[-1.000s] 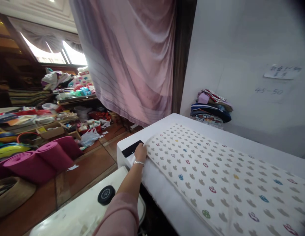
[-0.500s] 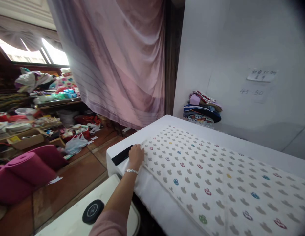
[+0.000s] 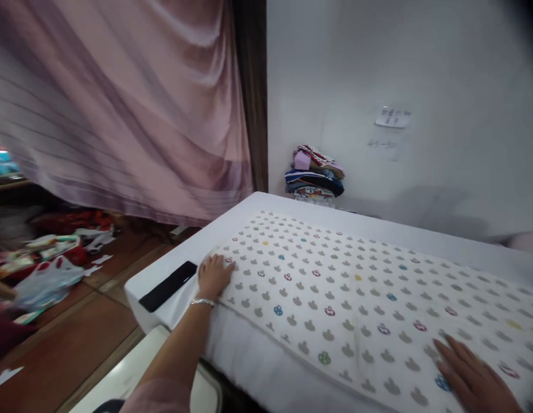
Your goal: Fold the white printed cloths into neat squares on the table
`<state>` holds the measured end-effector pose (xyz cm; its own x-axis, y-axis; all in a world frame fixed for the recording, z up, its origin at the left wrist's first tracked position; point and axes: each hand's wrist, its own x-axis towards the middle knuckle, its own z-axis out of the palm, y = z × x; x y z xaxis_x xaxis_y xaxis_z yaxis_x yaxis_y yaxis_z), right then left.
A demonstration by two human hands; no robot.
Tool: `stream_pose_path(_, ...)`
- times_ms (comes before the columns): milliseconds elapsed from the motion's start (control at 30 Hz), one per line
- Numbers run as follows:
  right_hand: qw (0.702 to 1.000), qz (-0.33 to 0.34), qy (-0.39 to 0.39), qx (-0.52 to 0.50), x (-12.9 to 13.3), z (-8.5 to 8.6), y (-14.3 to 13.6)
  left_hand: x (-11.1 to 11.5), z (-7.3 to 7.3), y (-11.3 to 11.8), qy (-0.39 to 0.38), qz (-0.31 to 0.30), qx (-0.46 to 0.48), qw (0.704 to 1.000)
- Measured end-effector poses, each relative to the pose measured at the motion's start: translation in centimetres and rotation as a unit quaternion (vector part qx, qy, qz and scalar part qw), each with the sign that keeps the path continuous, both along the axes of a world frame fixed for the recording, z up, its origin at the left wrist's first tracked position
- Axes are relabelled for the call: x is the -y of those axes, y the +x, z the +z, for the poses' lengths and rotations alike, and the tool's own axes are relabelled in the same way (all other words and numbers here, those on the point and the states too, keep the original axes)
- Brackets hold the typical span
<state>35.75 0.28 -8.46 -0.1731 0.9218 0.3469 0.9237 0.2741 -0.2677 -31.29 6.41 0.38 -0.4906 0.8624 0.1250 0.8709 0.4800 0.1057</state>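
Note:
A white cloth [image 3: 292, 292] with grey and coloured mushroom-like prints lies spread flat over the white-covered table [image 3: 232, 221]. My left hand [image 3: 213, 276], with a bracelet at its wrist, rests on the cloth's left edge, fingers laid out on the fabric. On the right, my right hand [image 3: 470, 370] lies palm down on the cloth with fingers stretched. Just left of my left hand is a flat black phone-like object [image 3: 168, 285] near the table's corner; the hand does not hold it.
Folded fabrics [image 3: 314, 175] are stacked against the white wall [image 3: 335, 86]. A pink curtain [image 3: 171, 115] hangs behind the table. At the lower left stands a pale stool-like surface [image 3: 132, 367]. Plastic bags [image 3: 51, 281] and clutter lie on the tiled floor.
The view has swung right. My right hand has come into view on the cloth. My left hand has moved from beside the black object onto the cloth's edge, its fingers now flatter.

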Motion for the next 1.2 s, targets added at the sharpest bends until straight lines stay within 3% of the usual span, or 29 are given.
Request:
stream_pose_path(67,0.999,-0.017,-0.038,0.028,-0.4,0.5,-0.2,-0.6,0.6,0.6,-0.006,0.007,0.010,1.000)
stream_pose_path(167,0.995,-0.030,-0.074,0.055,-2.2,3.4,-2.4,-2.5,1.4,3.1,0.002,-0.020,0.007,1.000)
stream_pose_path(300,0.989,-0.023,-0.126,0.078,-6.8,7.5,-6.6,-6.6,1.9,8.5,-0.005,-0.166,0.009,0.986)
stream_pose_path(467,0.991,-0.013,-0.094,0.090,-15.3,9.7,-9.1,-13.1,2.3,15.4,-0.018,-0.337,0.037,0.941)
stream_pose_path(667,0.978,-0.059,-0.133,0.150,-25.5,10.7,-9.7,-21.6,2.0,22.0,-0.038,-0.390,0.078,0.917)
stream_pose_path(833,0.969,-0.071,-0.157,0.175,-31.2,9.8,-9.2,-26.9,0.6,25.3,-0.022,-0.409,0.050,0.911)
stream_pose_path(1000,0.959,-0.077,-0.180,0.202,-33.4,9.3,-8.1,-29.5,0.1,26.5,-0.027,-0.400,0.000,0.916)
stream_pose_path(1200,0.959,-0.086,-0.163,0.213,-33.5,9.9,-8.3,-30.5,1.0,26.7,-0.015,-0.390,-0.011,0.921)
